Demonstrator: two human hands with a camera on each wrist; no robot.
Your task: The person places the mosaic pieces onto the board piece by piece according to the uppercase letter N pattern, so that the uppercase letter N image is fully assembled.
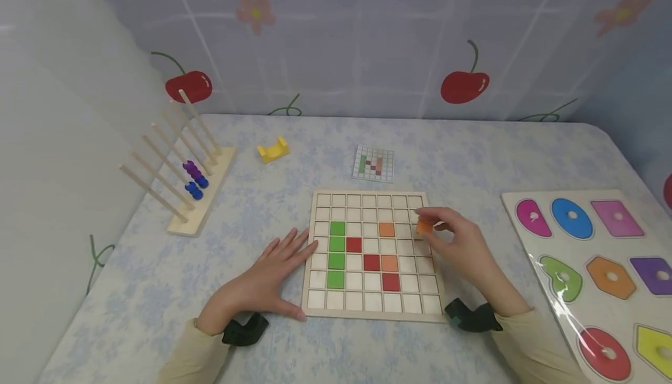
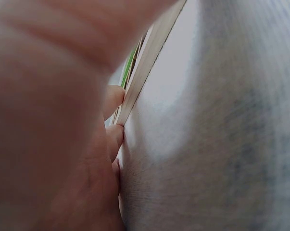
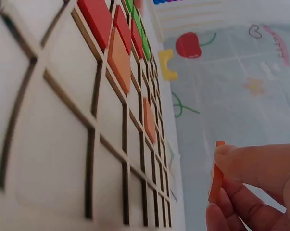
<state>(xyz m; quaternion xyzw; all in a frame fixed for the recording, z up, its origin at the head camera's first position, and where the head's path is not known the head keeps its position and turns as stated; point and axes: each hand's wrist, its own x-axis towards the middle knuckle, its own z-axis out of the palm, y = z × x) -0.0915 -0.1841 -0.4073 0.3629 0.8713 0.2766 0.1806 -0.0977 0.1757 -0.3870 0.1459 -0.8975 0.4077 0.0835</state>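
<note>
A wooden grid board lies on the table before me. In it sit a column of green square tiles, three red tiles stepping down to the right, and two orange tiles. My right hand pinches another orange square tile between thumb and fingers, raised over the board's right side. With fingers spread and straight, my left hand rests at the board's left edge, fingertips touching the frame. The left wrist view shows fingers against that wooden edge.
Behind the board lies a small printed pattern card. A yellow curved piece is farther left, near a wooden peg stand with blue and purple pieces. At right lies a knobbed shape puzzle. A patterned curtain hangs behind.
</note>
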